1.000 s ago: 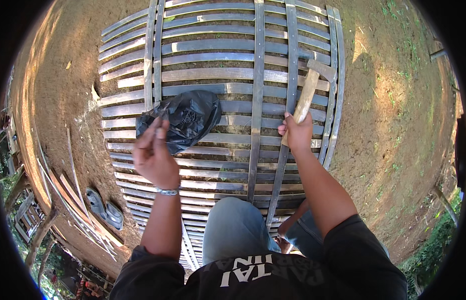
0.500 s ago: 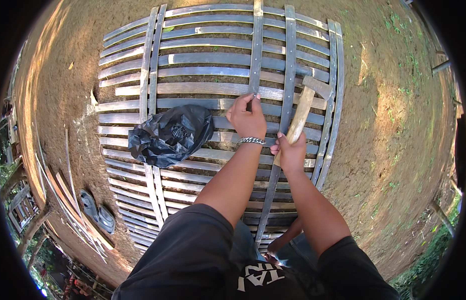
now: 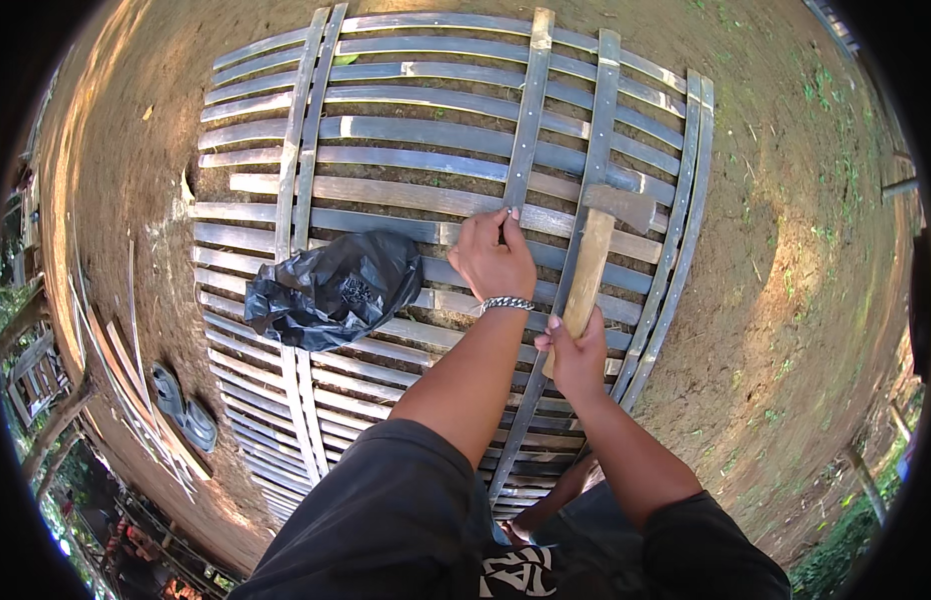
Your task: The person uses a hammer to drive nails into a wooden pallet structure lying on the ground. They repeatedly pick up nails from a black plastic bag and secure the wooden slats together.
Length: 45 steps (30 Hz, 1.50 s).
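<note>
My left hand (image 3: 494, 258) is closed in a pinch over a long dark slat (image 3: 527, 120) of the bamboo frame. Between its fingertips is a small nail, mostly hidden by them. A chain bracelet circles that wrist. To the right, my right hand (image 3: 578, 358) wraps round the lower wooden handle of a hatchet (image 3: 588, 275). Its metal head points away from me, above the neighbouring long slat (image 3: 598, 130). Left of my left hand, a crumpled black plastic bag (image 3: 316, 285) lies open on the slats, with a pile of small dark metal pieces inside.
The slatted bamboo frame (image 3: 416, 130) lies on bare earth (image 3: 776, 300), with gaps between its crosswise strips. Nail heads dot the long slats. Grey sandals (image 3: 186, 410) and loose bamboo strips (image 3: 136, 385) lie at the left. A bare leg (image 3: 556, 497) shows at the lower edge.
My right hand and the hatchet have come nearer to me, and the hatchet stands more upright in view. My left hand keeps its pinch on the slat. The whole view has shifted slightly.
</note>
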### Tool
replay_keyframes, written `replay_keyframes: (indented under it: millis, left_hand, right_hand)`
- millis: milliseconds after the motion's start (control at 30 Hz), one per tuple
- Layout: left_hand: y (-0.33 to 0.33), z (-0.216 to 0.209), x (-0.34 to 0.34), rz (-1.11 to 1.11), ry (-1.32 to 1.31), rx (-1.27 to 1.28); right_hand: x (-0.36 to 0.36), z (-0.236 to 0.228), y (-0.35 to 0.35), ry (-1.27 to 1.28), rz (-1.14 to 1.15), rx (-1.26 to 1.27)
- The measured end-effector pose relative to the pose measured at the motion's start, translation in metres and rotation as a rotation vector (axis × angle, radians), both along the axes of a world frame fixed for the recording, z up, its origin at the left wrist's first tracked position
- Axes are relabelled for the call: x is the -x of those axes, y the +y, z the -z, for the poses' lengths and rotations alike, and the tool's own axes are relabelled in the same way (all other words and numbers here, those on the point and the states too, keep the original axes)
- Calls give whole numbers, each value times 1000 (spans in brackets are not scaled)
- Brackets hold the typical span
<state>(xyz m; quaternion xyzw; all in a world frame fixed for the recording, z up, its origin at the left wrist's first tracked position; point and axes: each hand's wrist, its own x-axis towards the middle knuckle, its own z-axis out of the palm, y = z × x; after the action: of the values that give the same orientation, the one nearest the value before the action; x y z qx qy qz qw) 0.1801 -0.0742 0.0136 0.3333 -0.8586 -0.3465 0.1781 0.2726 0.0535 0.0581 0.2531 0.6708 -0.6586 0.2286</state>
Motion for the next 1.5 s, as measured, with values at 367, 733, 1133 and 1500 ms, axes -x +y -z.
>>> replay_keyframes:
  millis: [367, 733, 1133, 1500]
  left_hand:
    - [-1, -1, 1, -22, 87, 7]
    - [-3, -5, -1, 11, 45, 30]
    - [-3, -5, 0, 15, 54, 30]
    - [-6, -4, -1, 35, 7, 33]
  right_hand:
    - [47, -43, 44, 299, -728, -556]
    - [63, -51, 46, 472, -857, -665]
    - [67, -44, 50, 508, -807, -692]
    - [71, -56, 41, 544, -736, -614]
